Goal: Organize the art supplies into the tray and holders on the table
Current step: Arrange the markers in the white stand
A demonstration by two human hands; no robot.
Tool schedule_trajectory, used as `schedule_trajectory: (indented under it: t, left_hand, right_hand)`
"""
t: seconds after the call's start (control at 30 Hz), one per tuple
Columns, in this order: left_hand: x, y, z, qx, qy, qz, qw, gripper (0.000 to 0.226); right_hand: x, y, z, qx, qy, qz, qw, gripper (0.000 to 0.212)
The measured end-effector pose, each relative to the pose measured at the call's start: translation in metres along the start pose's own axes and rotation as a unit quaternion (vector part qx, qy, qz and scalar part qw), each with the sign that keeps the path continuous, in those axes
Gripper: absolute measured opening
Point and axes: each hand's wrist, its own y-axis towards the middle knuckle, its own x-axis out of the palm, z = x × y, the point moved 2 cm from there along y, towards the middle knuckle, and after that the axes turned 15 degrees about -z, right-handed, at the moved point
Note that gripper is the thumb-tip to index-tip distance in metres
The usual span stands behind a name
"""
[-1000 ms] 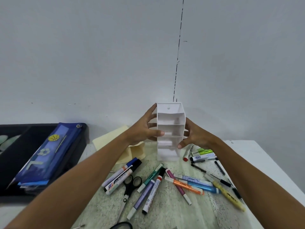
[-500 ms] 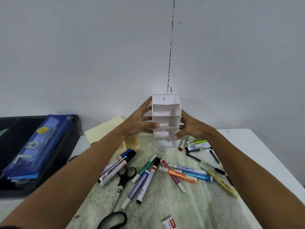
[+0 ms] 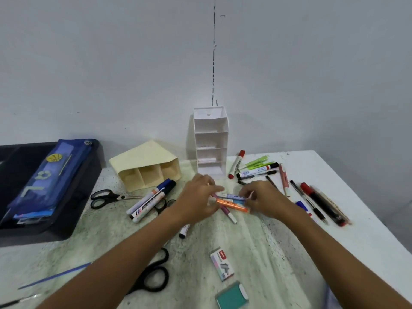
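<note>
Fingers of the left hand (image 3: 198, 200) curl over one end of a small bunch of coloured markers (image 3: 231, 202), while the right hand (image 3: 262, 200) pinches the other end; how many markers the bunch holds is hard to make out. Far left, one black plastic tray (image 3: 73, 217) carries a blue pencil pouch (image 3: 42, 179). Rightward stand two holders: a cream three-slot holder (image 3: 147, 168) lying on its back and a tall white tiered holder (image 3: 210, 141) upright by the wall. Three black-handled scissors (image 3: 104, 197) lie scattered, one partly hidden under the left forearm. Right of the hands, a loose pile of pens (image 3: 312, 197) blurs together.
</note>
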Motion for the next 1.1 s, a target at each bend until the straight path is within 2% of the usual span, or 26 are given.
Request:
schedule_trajectory:
  t: [0.07, 0.23, 0.33, 0.43, 0.5, 0.6, 0.77, 0.97, 1.03, 1.1]
  left_hand:
    - [0.014, 0.006, 0.006, -0.025, 0.063, -0.053, 0.996, 0.044]
    - [0.018, 0.012, 0.004, -0.023, 0.080, -0.065, 0.994, 0.032]
    - [0.010, 0.007, -0.002, -0.022, 0.014, -0.051, 0.998, 0.025]
    - [0.001, -0.003, -0.008, -0.052, -0.145, -0.029, 0.988, 0.016]
    - [-0.002, -0.009, -0.012, -0.084, -0.282, -0.023, 0.956, 0.015]
    - [-0.002, -0.015, -0.016, -0.102, -0.470, -0.017, 0.876, 0.021]
    - [0.005, -0.016, -0.016, -0.070, -0.643, -0.015, 0.762, 0.017]
    - [0.005, -0.010, -0.023, -0.092, -0.696, 0.044, 0.710, 0.009]
    - [0.003, -0.006, -0.024, -0.084, -0.712, 0.023, 0.697, 0.009]
    - [0.003, -0.006, -0.016, -0.079, -0.703, -0.015, 0.706, 0.013]
  right_hand:
    - [0.006, -0.010, 0.006, 0.026, -0.043, 0.002, 0.999, 0.019]
    - [0.011, -0.024, 0.018, 0.052, -0.103, 0.030, 0.993, 0.022]
    - [0.014, -0.026, 0.018, 0.064, -0.110, 0.045, 0.991, 0.022]
    - [0.016, -0.024, 0.018, 0.073, -0.104, 0.052, 0.990, 0.021]
    - [0.016, -0.023, 0.016, 0.082, -0.105, 0.046, 0.990, 0.021]
    - [0.016, -0.023, 0.012, 0.088, -0.095, 0.050, 0.990, 0.017]
    - [0.009, -0.029, -0.001, 0.067, 0.110, 0.078, 0.989, 0.008]
    - [-0.009, -0.038, -0.023, 0.027, 0.220, 0.085, 0.972, 0.020]
    - [-0.015, -0.039, -0.027, 0.009, 0.268, 0.089, 0.959, 0.020]
    - [-0.017, -0.037, -0.031, -0.024, 0.334, 0.076, 0.939, 0.015]
